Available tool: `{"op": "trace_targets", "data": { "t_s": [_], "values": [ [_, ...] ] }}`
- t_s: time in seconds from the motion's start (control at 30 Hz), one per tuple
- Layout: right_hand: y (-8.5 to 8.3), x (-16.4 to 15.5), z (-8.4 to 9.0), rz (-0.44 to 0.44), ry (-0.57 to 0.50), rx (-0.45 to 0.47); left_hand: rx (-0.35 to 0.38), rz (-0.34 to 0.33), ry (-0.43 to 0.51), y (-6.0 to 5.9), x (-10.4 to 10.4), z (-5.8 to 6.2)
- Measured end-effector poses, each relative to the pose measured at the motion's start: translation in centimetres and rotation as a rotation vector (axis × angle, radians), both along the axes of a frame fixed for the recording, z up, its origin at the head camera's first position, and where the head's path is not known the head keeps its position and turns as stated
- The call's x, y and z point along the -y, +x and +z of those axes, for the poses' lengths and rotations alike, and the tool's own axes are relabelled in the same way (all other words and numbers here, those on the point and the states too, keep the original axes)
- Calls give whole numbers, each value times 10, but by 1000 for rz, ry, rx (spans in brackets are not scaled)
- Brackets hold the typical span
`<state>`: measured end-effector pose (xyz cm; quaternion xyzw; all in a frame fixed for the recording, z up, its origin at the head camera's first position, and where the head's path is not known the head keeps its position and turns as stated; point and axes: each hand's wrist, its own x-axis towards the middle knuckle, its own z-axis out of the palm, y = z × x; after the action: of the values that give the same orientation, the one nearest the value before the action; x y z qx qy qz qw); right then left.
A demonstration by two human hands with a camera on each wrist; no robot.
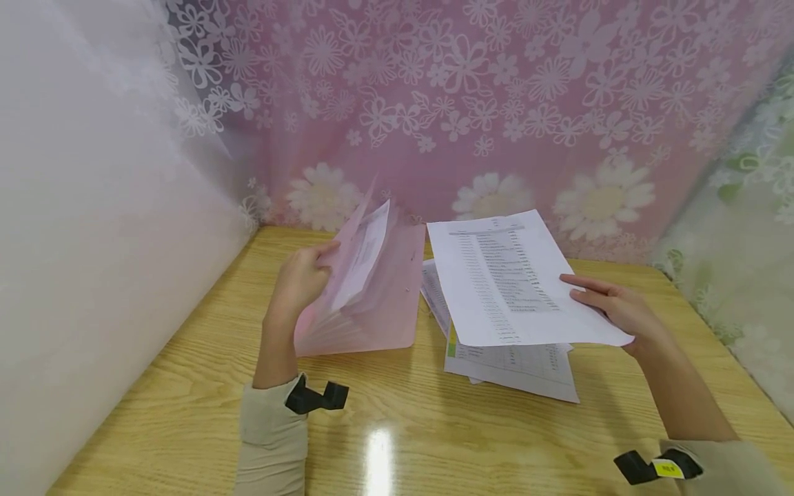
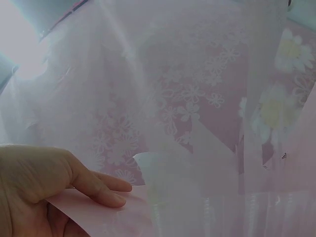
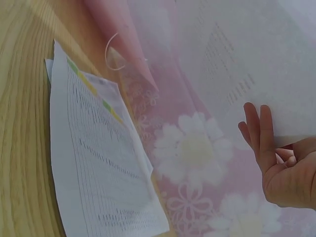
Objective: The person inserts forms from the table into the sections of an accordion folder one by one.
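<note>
A translucent pink file folder [image 1: 397, 310] stands partly open on the table, its clear pockets fanned out. My left hand [image 1: 300, 279] pinches the folder's left cover between thumb and fingers; the left wrist view shows that hand [image 2: 44, 182] at the cover's edge. Inside the folder, a white sheet [image 1: 364, 258] leans among the pockets. My right hand [image 1: 623, 310] holds a printed sheet of paper [image 1: 502, 282] by its right edge, raised just right of the folder. Below it lie several overlapping printed papers [image 1: 515, 372], seen too in the right wrist view [image 3: 98, 163].
The wood-grain table [image 1: 347, 441] meets a pink flowered backdrop [image 1: 434, 138] behind the folder. A pale wall [image 1: 124, 207] bounds the left side, a flowered one [image 1: 744, 262] the right. A thin white loop [image 3: 112, 52] hangs by the folder.
</note>
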<state>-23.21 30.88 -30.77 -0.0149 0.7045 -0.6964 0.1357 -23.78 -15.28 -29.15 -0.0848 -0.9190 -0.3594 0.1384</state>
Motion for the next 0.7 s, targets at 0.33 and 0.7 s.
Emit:
{"op": "trace_targets", "data": {
  "t_s": [0.33,0.7],
  "values": [
    [-12,24,10,17,6,-7,11,2,8,-1,2,-1],
    [-25,52,17,55,73,-59,-7,-5,-3,1,0,0]
  ]
}}
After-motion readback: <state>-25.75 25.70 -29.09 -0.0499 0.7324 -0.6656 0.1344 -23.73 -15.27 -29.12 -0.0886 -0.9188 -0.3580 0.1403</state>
